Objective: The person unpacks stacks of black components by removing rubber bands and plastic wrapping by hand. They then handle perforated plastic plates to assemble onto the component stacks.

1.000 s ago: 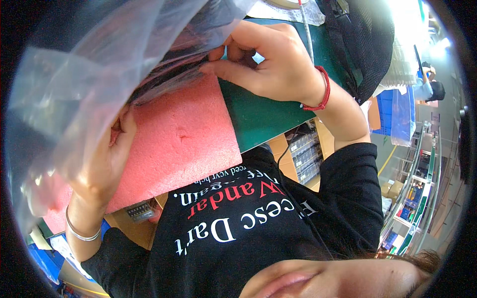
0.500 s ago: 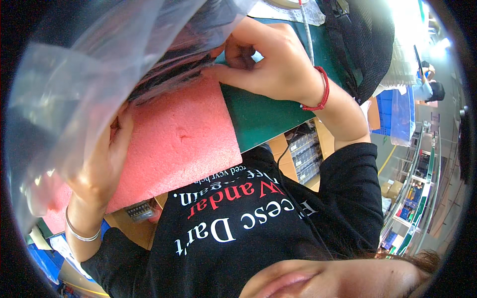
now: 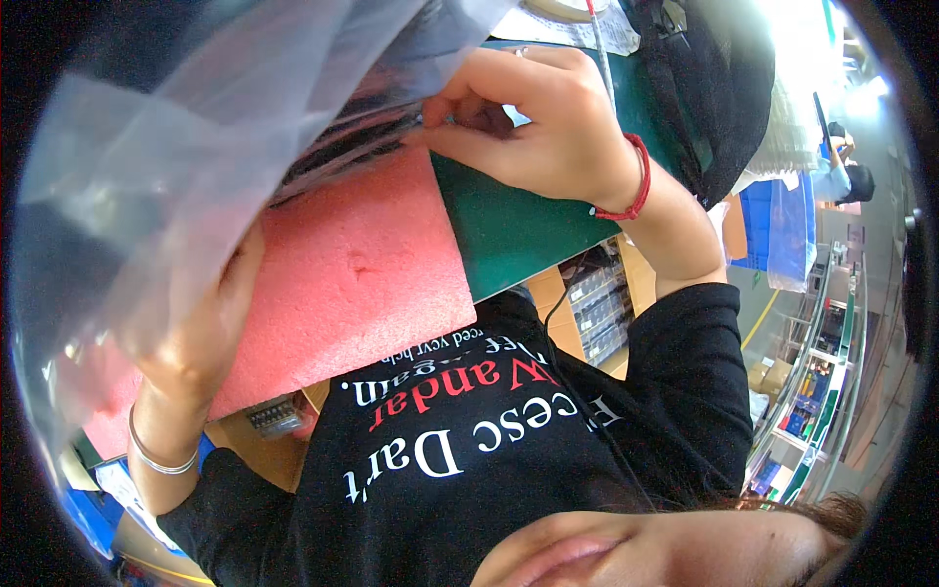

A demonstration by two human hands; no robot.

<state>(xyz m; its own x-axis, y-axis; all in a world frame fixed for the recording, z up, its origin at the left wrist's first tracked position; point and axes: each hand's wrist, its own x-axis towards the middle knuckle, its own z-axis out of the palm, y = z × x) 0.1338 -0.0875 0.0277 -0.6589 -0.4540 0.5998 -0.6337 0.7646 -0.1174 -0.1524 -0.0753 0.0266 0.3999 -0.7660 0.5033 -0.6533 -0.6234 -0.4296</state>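
Note:
A large clear plastic bag (image 3: 186, 157) bulges across the upper left, with something dark and flat (image 3: 357, 132) showing through it. My right hand (image 3: 558, 122) is closed at the bag's right edge, thumb and forefinger pinched on the film. The bag's film drapes over my left hand (image 3: 201, 313), which is at the left part of a pink foam sheet (image 3: 362, 274). Haze from the plastic hides most of the left fingers, so their grip cannot be made out. The foam lies beneath the bag, on the green tabletop (image 3: 528, 235).
A black mesh bag (image 3: 724, 108) stands to the right of my right hand. Papers (image 3: 577, 27) lie at the far side. Under the table edge are open cartons with packed parts (image 3: 599, 308). Blue bins (image 3: 768, 225) and a person (image 3: 846, 176) are off to the right.
The plastic film has shifted and now covers more of my left hand. My right hand has turned slightly at the bag's edge, its fingers still pinched. The foam sheet stays put.

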